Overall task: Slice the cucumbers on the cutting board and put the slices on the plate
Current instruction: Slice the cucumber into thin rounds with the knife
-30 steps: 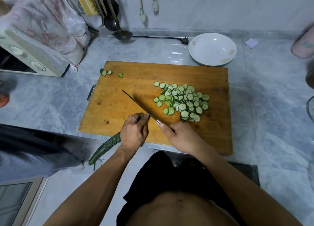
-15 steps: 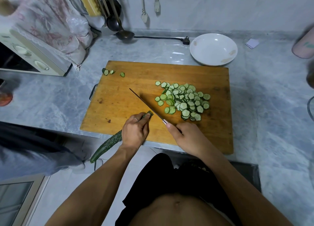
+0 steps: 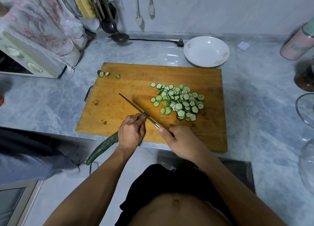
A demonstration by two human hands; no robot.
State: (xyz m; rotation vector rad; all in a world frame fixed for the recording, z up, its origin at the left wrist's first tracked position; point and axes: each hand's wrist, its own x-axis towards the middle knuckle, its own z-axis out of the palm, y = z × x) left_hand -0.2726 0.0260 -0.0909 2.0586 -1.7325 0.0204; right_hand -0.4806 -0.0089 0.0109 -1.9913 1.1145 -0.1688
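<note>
A wooden cutting board (image 3: 210, 83) lies on the grey counter. My left hand (image 3: 131, 132) grips a long dark green cucumber (image 3: 103, 146) whose tail hangs off the board's near edge. My right hand (image 3: 180, 141) holds a knife (image 3: 136, 107) by its handle, the blade resting against the cucumber's cut end beside my left fingertips. A heap of cucumber slices (image 3: 180, 101) lies to the right of the blade. Three small end pieces (image 3: 106, 74) sit at the board's far left corner. The white plate (image 3: 206, 51) stands bare behind the board's far right corner.
A toaster oven (image 3: 25, 62) under a floral cloth stands at the left. Ladles (image 3: 117, 34) hang by the wall, with a black cord and plug (image 3: 179, 43) along the back. A pink container (image 3: 299, 42), a dark jar (image 3: 305, 76) and a glass lid (image 3: 305, 110) crowd the right edge.
The knife blade rocked up and back down at the cucumber's end. Both hands stayed in nearly the same place; the slice heap is unchanged.
</note>
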